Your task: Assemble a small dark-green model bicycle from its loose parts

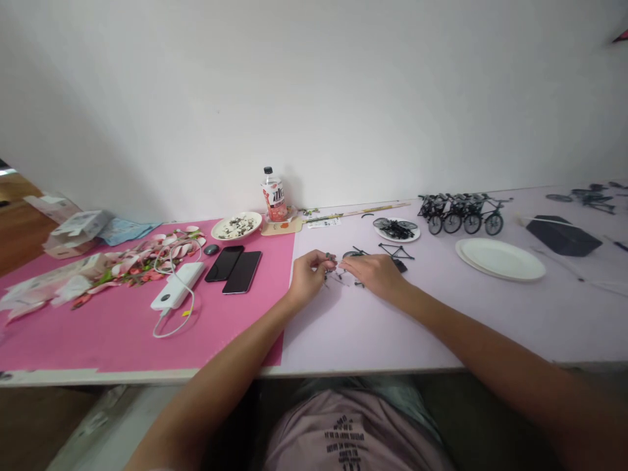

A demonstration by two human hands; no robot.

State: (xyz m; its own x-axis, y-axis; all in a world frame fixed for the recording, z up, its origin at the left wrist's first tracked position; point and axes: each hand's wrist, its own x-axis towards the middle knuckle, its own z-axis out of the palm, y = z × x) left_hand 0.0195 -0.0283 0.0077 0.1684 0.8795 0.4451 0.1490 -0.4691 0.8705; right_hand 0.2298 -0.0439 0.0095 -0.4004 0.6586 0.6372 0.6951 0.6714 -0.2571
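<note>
My left hand (309, 273) is closed in a pinch on a small dark piece (330, 257) over the pale part of the table. Close beside it, my right hand (375, 273) has its fingers pressed together, the tips nearly meeting the left ones. Whatever the right fingers hold is too small to make out. Under and around the fingertips lie loose small dark parts (338, 278). Just behind my right hand are a dark toy bicycle frame (396, 251) and a partly covered wheel (351, 254).
Assembled toy bicycles (461, 214) stand at the back right, beside a plate of black parts (396, 230). White plates (503, 260) lie further right. On the pink side are two phones (242, 272), a white power bank (177, 286), petal pieces (147, 255) and a drink bottle (275, 198).
</note>
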